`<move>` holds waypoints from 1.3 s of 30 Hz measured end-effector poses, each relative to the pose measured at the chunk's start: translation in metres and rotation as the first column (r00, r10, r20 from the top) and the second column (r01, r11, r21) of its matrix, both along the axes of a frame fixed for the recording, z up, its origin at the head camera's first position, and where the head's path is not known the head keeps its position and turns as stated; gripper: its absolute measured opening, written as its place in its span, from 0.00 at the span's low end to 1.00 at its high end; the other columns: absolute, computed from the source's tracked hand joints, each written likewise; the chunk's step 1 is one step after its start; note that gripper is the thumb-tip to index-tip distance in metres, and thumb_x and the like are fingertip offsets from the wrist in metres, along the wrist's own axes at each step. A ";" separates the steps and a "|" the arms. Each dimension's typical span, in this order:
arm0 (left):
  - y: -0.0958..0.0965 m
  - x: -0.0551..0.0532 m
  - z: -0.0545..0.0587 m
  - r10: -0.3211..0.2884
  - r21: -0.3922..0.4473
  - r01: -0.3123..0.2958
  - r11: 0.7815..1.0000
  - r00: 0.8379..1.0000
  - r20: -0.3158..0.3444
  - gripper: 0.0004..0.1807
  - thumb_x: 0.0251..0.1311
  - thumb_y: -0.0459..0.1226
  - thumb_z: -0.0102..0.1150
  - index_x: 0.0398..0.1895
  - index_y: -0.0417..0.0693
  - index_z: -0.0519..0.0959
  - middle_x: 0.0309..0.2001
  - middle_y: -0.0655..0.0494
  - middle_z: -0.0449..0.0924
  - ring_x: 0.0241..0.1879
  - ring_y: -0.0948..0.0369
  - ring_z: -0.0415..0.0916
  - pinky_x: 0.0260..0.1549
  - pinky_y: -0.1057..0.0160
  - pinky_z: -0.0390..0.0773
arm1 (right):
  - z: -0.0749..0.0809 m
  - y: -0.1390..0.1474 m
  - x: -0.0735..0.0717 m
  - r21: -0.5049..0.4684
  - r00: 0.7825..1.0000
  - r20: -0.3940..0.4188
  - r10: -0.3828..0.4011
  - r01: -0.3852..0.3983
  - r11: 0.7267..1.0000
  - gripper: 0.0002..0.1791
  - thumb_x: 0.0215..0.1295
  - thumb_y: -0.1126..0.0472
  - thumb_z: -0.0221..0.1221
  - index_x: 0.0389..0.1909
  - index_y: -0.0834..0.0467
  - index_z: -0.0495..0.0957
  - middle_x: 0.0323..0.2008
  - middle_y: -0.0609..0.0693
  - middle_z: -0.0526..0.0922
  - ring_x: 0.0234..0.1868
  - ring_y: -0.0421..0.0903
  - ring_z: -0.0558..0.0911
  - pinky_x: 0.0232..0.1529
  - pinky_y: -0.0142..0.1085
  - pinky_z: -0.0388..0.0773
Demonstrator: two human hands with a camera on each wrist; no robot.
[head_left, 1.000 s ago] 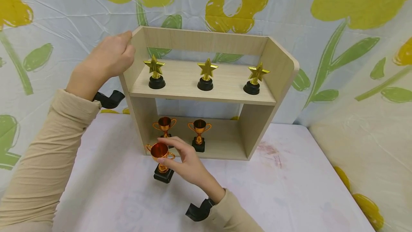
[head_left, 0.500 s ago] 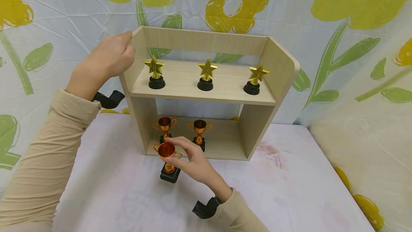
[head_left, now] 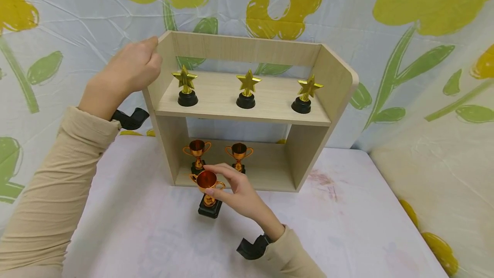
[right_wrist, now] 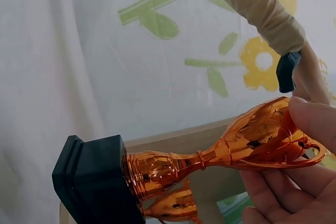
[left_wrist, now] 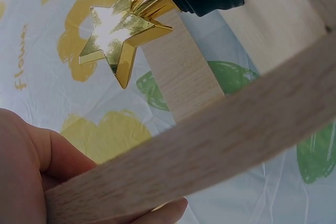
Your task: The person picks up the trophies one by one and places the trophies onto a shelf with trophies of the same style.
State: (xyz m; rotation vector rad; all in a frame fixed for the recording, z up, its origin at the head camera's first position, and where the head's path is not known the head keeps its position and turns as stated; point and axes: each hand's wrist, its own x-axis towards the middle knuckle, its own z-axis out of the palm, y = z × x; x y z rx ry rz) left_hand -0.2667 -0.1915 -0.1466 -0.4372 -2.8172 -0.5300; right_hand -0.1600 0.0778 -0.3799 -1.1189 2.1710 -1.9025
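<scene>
My right hand (head_left: 239, 192) pinches a copper-coloured trophy cup (head_left: 207, 179) by its bowl, thumb on the near side and fingers behind. The cup hangs upright in front of the lower shelf, its black square base (right_wrist: 94, 177) large in the right wrist view. At the top of the wooden shelf unit's left side panel (left_wrist: 199, 135), my left hand (head_left: 131, 65) grips the edge, with thumb and fingers on either side of the board. Two matching trophy cups stand on the lower shelf, one at left (head_left: 197, 149) and one near the middle (head_left: 239, 151).
Three gold star trophies with black bases stand on the upper shelf: left (head_left: 186, 85), middle (head_left: 248, 89) and right (head_left: 306, 93). The shelf unit's right panel (head_left: 335, 80) rises beside them. A pale cloth (head_left: 328, 226) covers the table, and a flower-print sheet (head_left: 347, 7) hangs behind.
My right hand has carried the trophy cup a little to the right, in front of the lower shelf. The left hand stays on the side panel, and the other trophies stand where they were.
</scene>
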 end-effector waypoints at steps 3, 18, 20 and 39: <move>0.000 0.000 0.001 0.000 -0.003 0.000 1.000 1.000 0.003 0.33 0.67 0.37 0.23 0.75 0.32 0.53 0.69 0.30 0.61 0.65 0.36 0.61 0.64 0.37 0.60 | -0.001 0.003 -0.001 -0.004 1.000 -0.002 0.003 -0.003 1.000 0.26 0.66 0.67 0.63 0.65 0.54 0.74 0.57 0.47 0.78 0.62 0.46 0.75 0.72 0.41 0.61; -0.001 0.002 0.001 0.000 -0.002 0.000 1.000 1.000 0.014 0.35 0.67 0.37 0.22 0.78 0.34 0.48 0.73 0.31 0.55 0.70 0.37 0.56 0.67 0.37 0.57 | -0.005 0.020 -0.004 0.018 1.000 0.010 -0.003 0.003 1.000 0.27 0.66 0.67 0.63 0.66 0.54 0.74 0.59 0.51 0.78 0.63 0.47 0.73 0.71 0.46 0.63; -0.001 0.002 0.001 0.003 -0.004 -0.003 1.000 1.000 0.019 0.35 0.67 0.38 0.22 0.78 0.35 0.45 0.74 0.32 0.52 0.71 0.37 0.53 0.69 0.38 0.54 | -0.007 0.022 -0.005 0.017 1.000 0.010 -0.003 0.003 1.000 0.27 0.66 0.67 0.63 0.66 0.54 0.74 0.60 0.51 0.78 0.64 0.47 0.73 0.71 0.47 0.63; -0.001 0.001 -0.001 0.008 -0.004 -0.008 1.000 1.000 0.022 0.35 0.68 0.38 0.22 0.79 0.36 0.42 0.75 0.33 0.49 0.72 0.37 0.51 0.70 0.39 0.53 | -0.010 0.046 -0.012 -0.007 0.999 -0.051 0.017 -0.017 1.000 0.27 0.65 0.71 0.61 0.66 0.62 0.73 0.59 0.59 0.77 0.63 0.50 0.74 0.71 0.40 0.63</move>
